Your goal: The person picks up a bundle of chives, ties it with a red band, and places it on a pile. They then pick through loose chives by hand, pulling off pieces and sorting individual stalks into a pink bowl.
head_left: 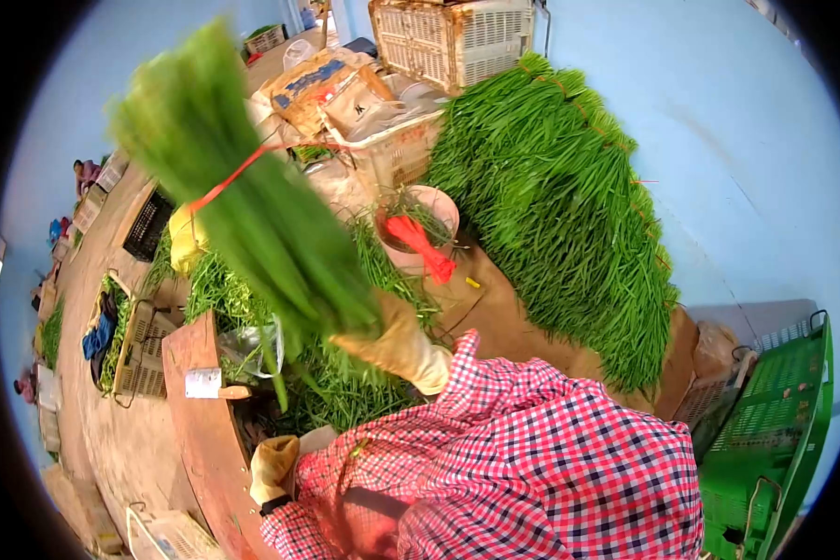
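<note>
Your right hand point(397, 345), gloved, closes around the near end of the green bunch point(285, 243), whose long axis slants up and left from it. Your left hand point(275, 467), farther from the bunch, looks curled beside the table point(191, 439); I cannot tell whether it holds anything. Count one raised bunch, one red band point(226, 186), one pink bucket point(450, 213).

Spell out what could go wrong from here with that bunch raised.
The gloved right hand grips the bunch of greens at one end, so its long free end might tip. The red band is the only tie visible on the bunch, so some stems could slip loose. What looks like a knife lies by the edge of the wooden board; a bump from the left hand might knock it off.
</note>
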`<state>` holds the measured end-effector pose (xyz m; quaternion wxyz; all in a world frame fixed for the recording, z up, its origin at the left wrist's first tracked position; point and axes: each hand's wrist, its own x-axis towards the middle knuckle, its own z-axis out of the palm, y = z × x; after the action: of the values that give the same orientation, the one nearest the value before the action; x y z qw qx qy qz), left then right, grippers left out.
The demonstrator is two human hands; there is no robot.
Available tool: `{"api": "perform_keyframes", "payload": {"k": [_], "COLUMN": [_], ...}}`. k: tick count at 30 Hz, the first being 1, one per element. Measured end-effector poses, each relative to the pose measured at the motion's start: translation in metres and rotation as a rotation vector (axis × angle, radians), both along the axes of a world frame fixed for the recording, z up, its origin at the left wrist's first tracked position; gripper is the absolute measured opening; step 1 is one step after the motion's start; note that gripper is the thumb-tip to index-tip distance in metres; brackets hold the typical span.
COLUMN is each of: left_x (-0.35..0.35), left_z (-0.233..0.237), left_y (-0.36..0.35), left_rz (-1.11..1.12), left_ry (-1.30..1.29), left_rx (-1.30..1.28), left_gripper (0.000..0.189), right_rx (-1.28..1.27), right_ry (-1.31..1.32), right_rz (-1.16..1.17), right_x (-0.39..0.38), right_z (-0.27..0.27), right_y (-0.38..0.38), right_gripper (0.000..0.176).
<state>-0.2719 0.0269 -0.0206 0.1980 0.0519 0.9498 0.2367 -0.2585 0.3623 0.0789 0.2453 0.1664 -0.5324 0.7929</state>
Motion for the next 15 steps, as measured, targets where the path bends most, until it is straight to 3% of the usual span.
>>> {"api": "perform_keyframes", "payload": {"k": [1,2,4,5,7,10,12,14,15], "left_x": [0.004,0.007,0.010,0.012,0.017,0.016,0.016,0.019,0.019], "left_z": [0.010,0.012,0.007,0.008,0.024,0.016,0.016,0.019,0.019], "left_y": [0.005,0.003,-0.003,-0.004,0.005,0.001,0.002,0.006,0.008], "left_rz": [0.052,0.056,0.052,0.056,0.092,0.095,0.104,0.144,0.151], "left_ry": [-0.012,-0.005,0.021,0.012,-0.029,-0.059,-0.030,0.020,0.041], "left_rx": [-0.072,-0.076,-0.081,-0.085,-0.125,-0.100,-0.079,-0.068,-0.060], "left_gripper": [0.024,0.024,0.026,0.024,0.024,0.028,0.029,0.026,0.026], "right_rx": [0.078,0.437,0.218,-0.112,-0.463,0.101,0.296,0.617,0.559], "right_ry": [-0.035,-0.033,-0.104,-0.036,-0.008,-0.764,-0.384,-0.258,-0.525], "right_rz": [-0.123,-0.459,-0.386,-0.265,-0.224,-0.856,-1.288,-1.533,-1.202], "right_x": [0.002,-0.002,-0.004,-0.009,-0.030,-0.083,-0.142,-0.175,-0.162], "right_z": [-0.001,0.002,0.019,0.012,0.035,0.135,0.102,0.050,0.033], "right_y": [0.015,0.034,0.067,0.091,0.143,0.252,0.350,0.393,0.368], "right_gripper": [0.066,0.067,0.057,0.051,0.048,0.084,0.082,0.081,0.072]}}
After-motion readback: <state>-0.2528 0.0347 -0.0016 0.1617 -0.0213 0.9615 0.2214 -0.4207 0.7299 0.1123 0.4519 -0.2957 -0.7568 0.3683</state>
